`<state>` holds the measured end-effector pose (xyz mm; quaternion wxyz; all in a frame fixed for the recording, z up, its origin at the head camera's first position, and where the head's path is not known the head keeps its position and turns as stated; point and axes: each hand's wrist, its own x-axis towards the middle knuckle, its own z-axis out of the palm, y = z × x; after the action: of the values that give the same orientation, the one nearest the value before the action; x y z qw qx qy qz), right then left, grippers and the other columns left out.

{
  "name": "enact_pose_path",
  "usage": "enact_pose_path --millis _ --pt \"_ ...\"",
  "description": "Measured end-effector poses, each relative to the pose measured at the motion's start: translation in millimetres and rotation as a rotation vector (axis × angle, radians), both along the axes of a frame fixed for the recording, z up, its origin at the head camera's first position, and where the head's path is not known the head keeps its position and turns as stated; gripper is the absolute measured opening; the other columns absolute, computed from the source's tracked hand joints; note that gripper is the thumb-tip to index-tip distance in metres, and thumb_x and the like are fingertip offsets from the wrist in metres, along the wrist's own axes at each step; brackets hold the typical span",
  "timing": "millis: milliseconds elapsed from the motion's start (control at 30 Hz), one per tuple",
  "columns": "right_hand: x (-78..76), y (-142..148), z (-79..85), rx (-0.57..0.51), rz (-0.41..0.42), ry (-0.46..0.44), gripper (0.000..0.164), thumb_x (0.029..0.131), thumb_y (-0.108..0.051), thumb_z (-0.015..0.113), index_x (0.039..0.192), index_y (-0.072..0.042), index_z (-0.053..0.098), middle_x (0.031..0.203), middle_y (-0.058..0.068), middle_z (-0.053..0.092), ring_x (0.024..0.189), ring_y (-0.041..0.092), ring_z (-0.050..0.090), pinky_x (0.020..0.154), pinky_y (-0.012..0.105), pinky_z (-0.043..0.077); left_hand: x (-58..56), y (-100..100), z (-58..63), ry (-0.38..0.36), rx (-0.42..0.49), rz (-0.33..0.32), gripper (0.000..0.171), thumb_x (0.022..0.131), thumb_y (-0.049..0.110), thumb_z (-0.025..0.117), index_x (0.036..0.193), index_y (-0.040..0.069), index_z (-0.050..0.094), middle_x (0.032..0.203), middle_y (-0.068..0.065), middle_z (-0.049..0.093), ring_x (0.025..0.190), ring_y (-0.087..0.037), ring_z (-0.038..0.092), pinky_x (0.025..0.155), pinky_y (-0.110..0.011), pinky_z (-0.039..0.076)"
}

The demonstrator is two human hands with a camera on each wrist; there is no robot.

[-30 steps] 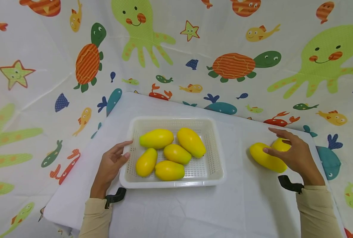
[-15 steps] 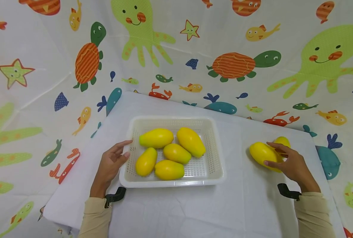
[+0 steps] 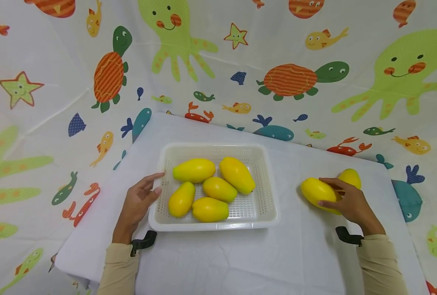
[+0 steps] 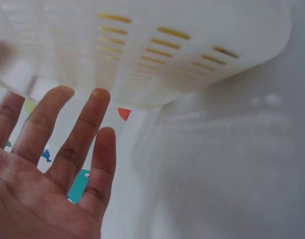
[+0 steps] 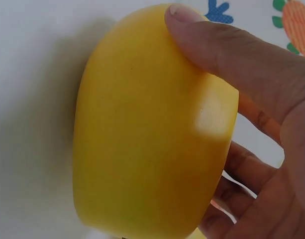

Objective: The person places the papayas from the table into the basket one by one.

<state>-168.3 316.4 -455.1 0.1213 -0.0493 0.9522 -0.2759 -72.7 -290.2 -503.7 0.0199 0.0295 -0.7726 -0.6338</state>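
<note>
On the right of the table my right hand (image 3: 351,203) grips a yellow papaya (image 3: 318,191) with thumb on the near side and fingers over the far side. The right wrist view shows the thumb along this papaya (image 5: 147,124) and the fingers curled behind it. A second papaya (image 3: 350,178) lies just behind the hand. My left hand (image 3: 137,200) is at the left side of a white plastic basket (image 3: 214,226), fingers loosely extended and fingertips right at its wall. In the left wrist view the fingers (image 4: 100,154) reach up toward the slotted wall.
Several yellow papayas (image 3: 193,171) with greenish ends lie in the basket, whose right part shows bare floor. A white cloth (image 3: 222,258) covers the table. Behind and left hangs a curtain (image 3: 211,24) printed with sea animals.
My right hand has come down onto the front papaya, closed round it and moved it slightly left, apart from the other one. My left hand stays at the basket.
</note>
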Motion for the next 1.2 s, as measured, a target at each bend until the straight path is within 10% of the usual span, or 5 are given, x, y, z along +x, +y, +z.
enact_pose_path --millis 300,600,1200 --pt "-2.0 -32.6 30.7 -0.060 0.104 0.147 0.075 0.076 -0.044 0.084 0.144 -0.029 0.053 0.139 0.008 0.057 0.119 0.033 0.052 0.097 0.058 0.048 -0.4 -0.1 -0.7 0.007 0.012 -0.014 0.043 0.101 0.023 0.059 0.143 0.023 0.053 0.150 -0.003 0.052 0.119 -0.024 0.064 0.089 -0.023 0.056" --pt "-2.0 -73.8 71.9 -0.145 0.280 0.323 0.075 0.070 -0.025 0.091 0.137 -0.032 0.059 0.134 -0.004 0.063 0.119 0.012 0.054 0.093 0.000 0.036 -0.4 0.1 -1.2 0.009 0.012 -0.005 0.043 0.100 0.024 0.060 0.143 0.021 0.054 0.150 -0.003 0.052 0.120 -0.024 0.064 0.090 -0.022 0.056" --pt "-14.0 -161.6 97.3 -0.201 0.783 0.172 0.073 0.071 -0.034 0.089 0.137 -0.035 0.058 0.138 -0.017 0.058 0.128 0.008 0.049 0.105 0.040 0.050 -1.2 -0.3 -1.9 -0.001 0.012 0.003 0.042 0.100 0.024 0.060 0.142 0.025 0.055 0.150 -0.002 0.052 0.116 -0.024 0.066 0.088 -0.023 0.057"
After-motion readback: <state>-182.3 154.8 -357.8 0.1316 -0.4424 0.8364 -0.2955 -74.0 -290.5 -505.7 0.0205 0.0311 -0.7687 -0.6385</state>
